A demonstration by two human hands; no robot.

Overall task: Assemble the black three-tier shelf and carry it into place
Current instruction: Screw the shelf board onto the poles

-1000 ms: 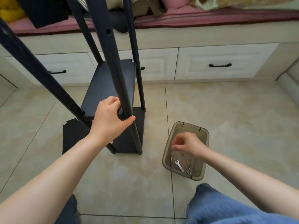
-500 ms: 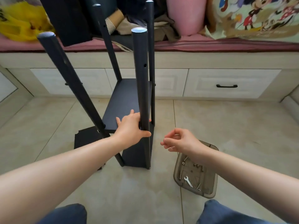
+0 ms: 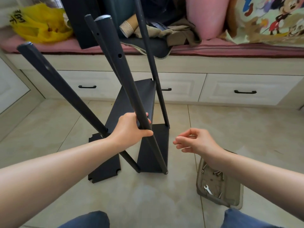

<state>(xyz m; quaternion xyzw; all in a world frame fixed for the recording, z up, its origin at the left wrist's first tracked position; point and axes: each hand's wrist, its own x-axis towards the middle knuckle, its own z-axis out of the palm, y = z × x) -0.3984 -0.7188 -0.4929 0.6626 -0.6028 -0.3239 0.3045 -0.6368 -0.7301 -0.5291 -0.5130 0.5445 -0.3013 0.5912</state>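
My left hand (image 3: 131, 129) clamps the front pole (image 3: 131, 89) of the black shelf (image 3: 153, 153). My right hand (image 3: 197, 142) hovers beside it, fingers curled; can't tell if they pinch anything.

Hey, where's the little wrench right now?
In the head view, the small silver wrench lies at lower right, inside the translucent brown plastic tray on the floor, near loose screws, right of the black shelf frame.

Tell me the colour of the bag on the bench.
The bag is yellow with black print, best in head view.
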